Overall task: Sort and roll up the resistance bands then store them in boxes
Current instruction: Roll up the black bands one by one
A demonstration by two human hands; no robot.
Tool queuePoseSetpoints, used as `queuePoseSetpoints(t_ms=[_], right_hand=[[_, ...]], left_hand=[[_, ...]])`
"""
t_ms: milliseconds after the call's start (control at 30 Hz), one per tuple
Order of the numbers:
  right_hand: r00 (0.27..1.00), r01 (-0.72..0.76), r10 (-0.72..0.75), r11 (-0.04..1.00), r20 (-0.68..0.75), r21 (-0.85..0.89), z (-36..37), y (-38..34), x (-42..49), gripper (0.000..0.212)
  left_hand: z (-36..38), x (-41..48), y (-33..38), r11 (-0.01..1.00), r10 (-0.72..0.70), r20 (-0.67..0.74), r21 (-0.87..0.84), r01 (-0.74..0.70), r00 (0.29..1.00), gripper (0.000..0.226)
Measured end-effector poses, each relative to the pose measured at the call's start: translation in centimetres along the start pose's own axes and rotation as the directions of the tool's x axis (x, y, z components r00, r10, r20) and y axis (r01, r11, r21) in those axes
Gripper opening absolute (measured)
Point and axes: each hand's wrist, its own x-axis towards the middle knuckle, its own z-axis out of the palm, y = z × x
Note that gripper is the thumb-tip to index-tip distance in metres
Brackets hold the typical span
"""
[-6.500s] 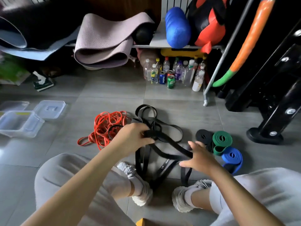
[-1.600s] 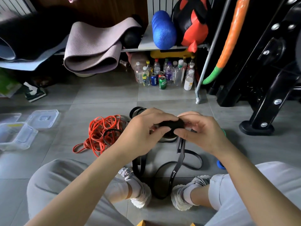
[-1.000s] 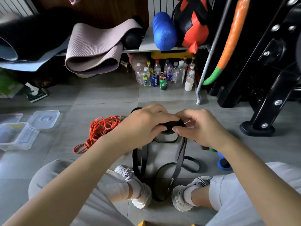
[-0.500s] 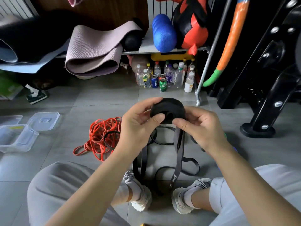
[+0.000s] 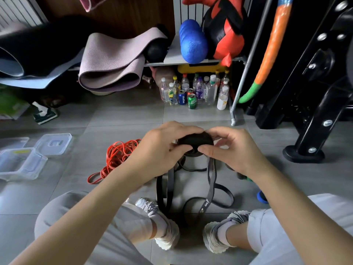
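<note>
The black band roll I'm holding looks like matt rubber, and the orange bands look like smooth rubber too. My storage boxes are clear glossy plastic, on smooth grey floor tiles with a dull sheen.

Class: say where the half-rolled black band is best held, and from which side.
Probably pinch the black roll across its outer rim, left hand and right hand coming from either side. Its unrolled tail hangs from the underside to the floor, so a grip from below would foul it.
</note>
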Motion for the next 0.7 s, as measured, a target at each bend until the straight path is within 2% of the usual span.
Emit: queuePoseSetpoints(t_ms=[100,233,333,400,433,467,533,567,633,700], right_hand=[[0.999,0.021,-0.017,0.995,-0.04,0.096,0.4,0.3,-0.1,0.024],[0.994,0.069,-0.047,0.971,-0.099,0.228,0.8,0.3,-0.3,0.023],[0.991,0.067,-0.027,0.945,-0.128,0.319,1.3,0.1,-0.5,0.026],[0.991,0.056,-0.017,0.949,-0.13,0.31,1.5,0.2,-0.6,0.028],[0.993,0.042,-0.009,0.959,-0.12,0.28,1.5,0.5,-0.6,0.031],[0.995,0.021,0.003,0.971,-0.099,0.239,1.3,0.7,-0.6,0.033],[0.998,-0.021,0.028,0.991,-0.05,0.13,1.0,1.2,-0.7,0.033],[0.999,-0.025,0.026,0.998,-0.025,0.056,0.9,1.3,-0.7,0.033],[1.0,-0.015,0.017,0.995,0.024,-0.101,0.7,1.1,-0.5,0.029],[0.998,0.004,0.006,0.984,0.056,-0.181,0.6,0.7,-0.3,0.026]], left_hand=[[0.3,-0.1,0.3,0.971,-0.127,-0.137,-0.221,0.095,0.982,0.054],[1.1,-0.1,0.9,0.847,-0.2,-0.234,-0.53,0.048,0.951,0.047],[1.9,-0.4,1.7,0.658,-0.353,-0.202,-0.747,0.089,0.914,0.04],[2.5,-0.5,1.7,0.615,-0.391,-0.154,-0.777,0.133,0.907,0.038],[2.6,-0.6,1.4,0.651,-0.368,-0.139,-0.744,0.148,0.919,0.04],[2.5,-0.5,1.1,0.73,-0.324,-0.132,-0.664,0.159,0.937,0.041],[1.8,-0.4,0.6,0.924,-0.237,-0.121,-0.335,0.185,0.964,0.041],[1.3,-0.4,0.3,0.981,-0.171,-0.112,-0.117,0.158,0.979,0.039],[0.4,-0.2,-0.1,0.98,0.024,0.018,0.197,-0.027,1.0,0.037],[-0.1,0.0,-0.3,0.935,0.115,0.209,0.308,-0.177,0.971,0.045]])
